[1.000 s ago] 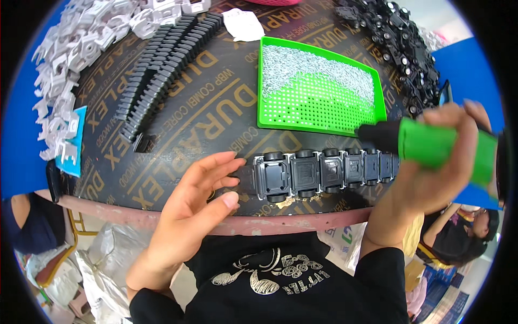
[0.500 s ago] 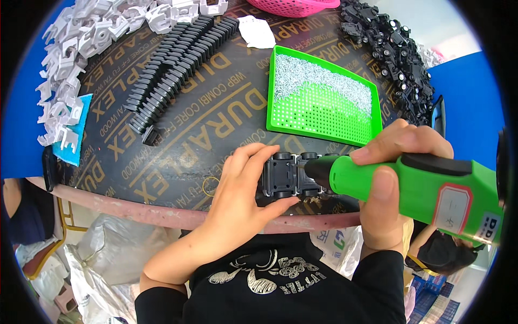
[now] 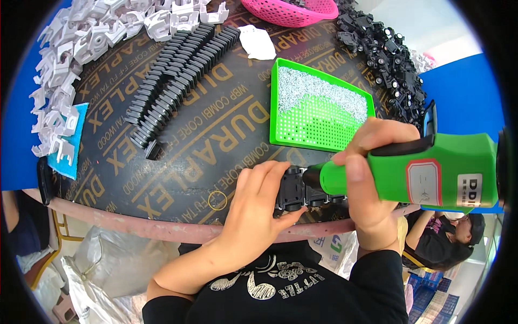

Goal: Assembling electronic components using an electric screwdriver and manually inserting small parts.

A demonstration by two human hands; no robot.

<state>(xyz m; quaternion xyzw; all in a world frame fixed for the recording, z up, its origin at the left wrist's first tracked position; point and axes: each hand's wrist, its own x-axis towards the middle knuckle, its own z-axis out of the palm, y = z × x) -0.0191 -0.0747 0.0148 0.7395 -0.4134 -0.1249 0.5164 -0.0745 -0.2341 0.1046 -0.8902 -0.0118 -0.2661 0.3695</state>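
My left hand grips the end of a row of black plastic parts lying near the table's front edge. My right hand is wrapped around a green electric screwdriver, held level, with its black nose touching the black parts just right of my left fingers. The rest of the row is hidden behind the tool and my right hand.
A green perforated tray with small silver screws lies behind the hands. Two rows of dark grey parts lie at the left, white plastic pieces beyond them, loose black parts at the far right, a pink basket at the back. Another person sits lower right.
My left hand went from lying open beside the black parts to gripping their end. My right hand brought the green screwdriver in from the right onto the parts.
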